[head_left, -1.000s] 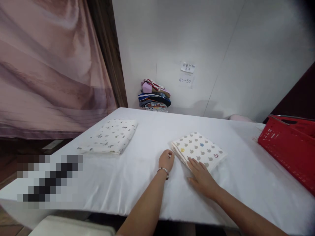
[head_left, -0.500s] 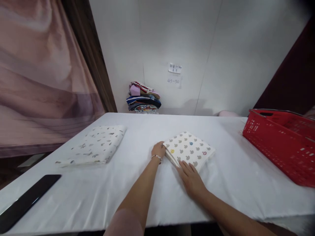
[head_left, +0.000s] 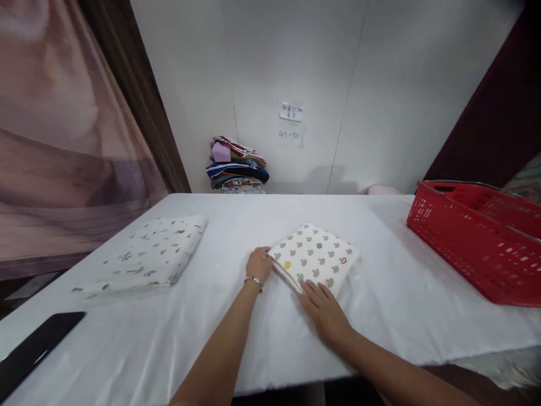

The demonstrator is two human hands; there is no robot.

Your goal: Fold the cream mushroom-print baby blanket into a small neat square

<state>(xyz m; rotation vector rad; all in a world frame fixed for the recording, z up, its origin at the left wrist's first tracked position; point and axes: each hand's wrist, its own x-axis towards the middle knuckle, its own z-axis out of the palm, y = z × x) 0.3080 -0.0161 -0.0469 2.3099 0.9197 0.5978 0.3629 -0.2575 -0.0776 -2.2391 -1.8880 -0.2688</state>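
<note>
A folded white cloth [head_left: 315,254] printed with grey mushroom shapes and a few coloured ones lies on the white-covered table [head_left: 363,344]. My left hand [head_left: 258,265] is closed on the cloth's left corner, its fingertips partly hidden at the folded edge. On the near edge of the same cloth rests my right hand [head_left: 324,310], flat with fingers stretched out over the top layer. Another folded white cloth [head_left: 156,254], with a dark leaf-like print, lies to the left, apart from both hands.
At the right stands a red plastic basket [head_left: 469,242] with metal handles. A black phone-like slab [head_left: 38,352] lies at the near left. Several folded fabrics [head_left: 238,166] are stacked beyond the far edge, beside paper signs [head_left: 291,124] on the wall.
The view has turned slightly, so everything sits further left in the picture. Both hands stay at the same spots on the mushroom-print cloth, which looks unchanged.
</note>
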